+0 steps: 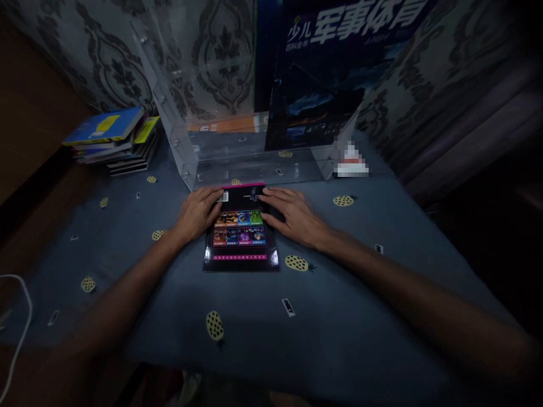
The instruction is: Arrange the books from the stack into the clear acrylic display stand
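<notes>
A book (pixel 240 263) with a black back cover, a grid of small coloured pictures and a pink strip along its far edge lies on the blue-grey cloth. My left hand (pixel 197 215) rests at its left edge, fingers stretched over the far left part near a barcode. Across from it, my right hand (pixel 297 215) touches the right edge, its thumb and fingers spread apart on the cover. Both hands look open and laid on the book rather than wrapped round it. The undersides of the fingers are hidden.
Behind the book stands a clear acrylic rack (pixel 180 147) holding a large dark book (pixel 316 79) upright. A stack of books (pixel 112 138) sits at the back left. A blurred-out white and red object (pixel 351 164) is right of the rack. A white cable (pixel 26 316) hangs at left.
</notes>
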`<state>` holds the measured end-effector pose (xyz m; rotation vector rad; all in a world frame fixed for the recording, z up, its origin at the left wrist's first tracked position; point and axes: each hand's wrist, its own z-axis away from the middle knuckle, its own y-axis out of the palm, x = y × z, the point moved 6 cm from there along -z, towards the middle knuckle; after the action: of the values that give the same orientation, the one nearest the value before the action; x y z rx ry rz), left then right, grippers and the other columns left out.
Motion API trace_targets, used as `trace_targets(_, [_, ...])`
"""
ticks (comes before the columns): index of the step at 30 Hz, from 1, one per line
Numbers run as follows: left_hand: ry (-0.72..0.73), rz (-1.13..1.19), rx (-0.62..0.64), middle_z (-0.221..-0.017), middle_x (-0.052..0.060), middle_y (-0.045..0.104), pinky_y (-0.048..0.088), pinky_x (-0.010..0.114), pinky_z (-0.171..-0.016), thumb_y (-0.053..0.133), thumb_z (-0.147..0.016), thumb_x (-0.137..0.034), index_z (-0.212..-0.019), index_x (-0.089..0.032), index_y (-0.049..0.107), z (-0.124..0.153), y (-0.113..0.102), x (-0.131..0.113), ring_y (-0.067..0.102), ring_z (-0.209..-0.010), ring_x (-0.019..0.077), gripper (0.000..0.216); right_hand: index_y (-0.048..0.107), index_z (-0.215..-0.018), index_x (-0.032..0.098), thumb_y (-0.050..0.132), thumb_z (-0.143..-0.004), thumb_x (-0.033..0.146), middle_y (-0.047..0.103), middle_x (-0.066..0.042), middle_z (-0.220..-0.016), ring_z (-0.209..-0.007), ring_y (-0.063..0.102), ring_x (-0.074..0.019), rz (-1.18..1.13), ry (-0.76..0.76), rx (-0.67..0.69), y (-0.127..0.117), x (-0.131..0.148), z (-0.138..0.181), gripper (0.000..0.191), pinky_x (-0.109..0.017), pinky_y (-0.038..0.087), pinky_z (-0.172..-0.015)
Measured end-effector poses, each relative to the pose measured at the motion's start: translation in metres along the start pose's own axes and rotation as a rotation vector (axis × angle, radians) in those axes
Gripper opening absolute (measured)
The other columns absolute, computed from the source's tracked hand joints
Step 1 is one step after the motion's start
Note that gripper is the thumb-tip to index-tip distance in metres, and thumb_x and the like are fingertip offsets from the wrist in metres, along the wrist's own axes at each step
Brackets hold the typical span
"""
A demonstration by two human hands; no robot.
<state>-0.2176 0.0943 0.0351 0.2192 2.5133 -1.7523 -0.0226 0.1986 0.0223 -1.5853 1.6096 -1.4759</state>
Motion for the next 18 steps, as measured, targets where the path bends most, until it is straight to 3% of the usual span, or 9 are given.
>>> trace_targets(11, [-0.023,-0.017,-0.034,-0.124,0.01,0.067,0.049,0.044,-0.101,0.046,-0.1,-0.031,-0.125,-0.019,0.065,0.001,-0.002,-0.001,0.06,-0.114,0.0255,0.034,0.066,-0.13,0.016,0.055,-0.097,0.039,0.064,-0.018,-0.137,-0.127,0.058,-0.0342,-0.016,-0.055,-0.039,-0.006,0.021,0.022,0.041,-0.057,0.048,-0.102])
trace_targets(18, [-0.014,0.074,-0.012,-0.118,0.011,0.068,0.052,0.045,-0.097,0.048,-0.098,-0.032,-0.121,-0.017,0.066,0.003,-0.006,0.003,0.063,-0.109,0.0256,0.033,0.07,-0.121,0.013,0.056,-0.096,0.041,0.071,-0.018,-0.118,-0.108,0.063,-0.0339,0.035,-0.153,-0.083,-0.014,0.047,0.031,0.04,-0.053,0.051,-0.092])
